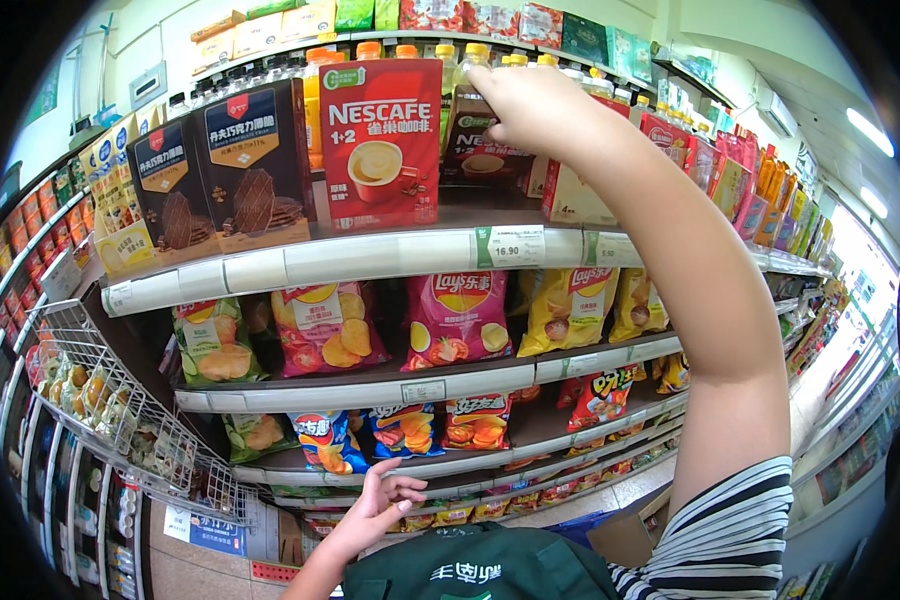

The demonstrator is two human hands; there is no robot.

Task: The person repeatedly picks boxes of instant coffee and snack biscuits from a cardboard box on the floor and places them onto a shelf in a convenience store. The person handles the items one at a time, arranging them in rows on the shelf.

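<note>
My right hand (521, 101) reaches to the upper shelf, its fingers at the top of a dark brown Nescafé box (478, 142) that tilts a little; whether they grip it cannot be made out. Left of that box stands an upright red Nescafé box (381, 142). Behind the boxes rise bottles with yellow and orange caps (476, 51). Partly hidden by my right forearm is a red and cream box (581, 196). My left hand (381, 504) hangs low before the lower shelves, fingers loosely curled and apart, holding nothing.
Chocolate crisp boxes (251, 165) stand at the left of the upper shelf, above its price rail (390, 255). Lay's chip bags (457, 319) fill the shelf below, with more snack bags (476, 424) lower down. A wire basket rack (112, 405) juts out at the left. A cardboard box (626, 536) sits low right.
</note>
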